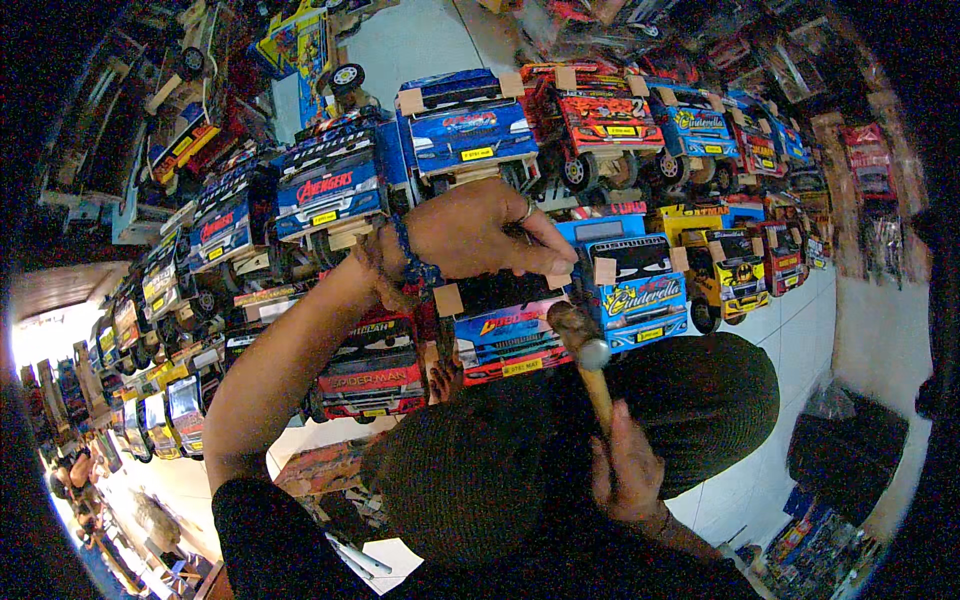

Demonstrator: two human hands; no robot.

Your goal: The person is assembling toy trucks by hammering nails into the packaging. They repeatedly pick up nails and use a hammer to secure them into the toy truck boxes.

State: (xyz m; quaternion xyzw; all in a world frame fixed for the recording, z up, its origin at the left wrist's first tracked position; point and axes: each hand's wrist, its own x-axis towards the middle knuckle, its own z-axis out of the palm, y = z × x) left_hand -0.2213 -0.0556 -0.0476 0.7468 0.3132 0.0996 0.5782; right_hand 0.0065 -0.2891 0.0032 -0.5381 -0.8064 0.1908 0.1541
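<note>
My right hand grips a hammer by its wooden handle, with the metal head raised in front of my knees. My left hand reaches over a blue and red toy truck, its thumb and fingertips pinched together close to the truck's upper right corner. Whatever is between those fingertips is too small to make out. Small square wooden pieces stick up at the truck's top corners. Beside it stands a light blue toy truck, just beyond the hammer head.
Rows of painted toy trucks stand close together, including a red one, a yellow and black one and a blue one. My knees are close below the truck. A dark bag-like object lies on the tiled floor at right.
</note>
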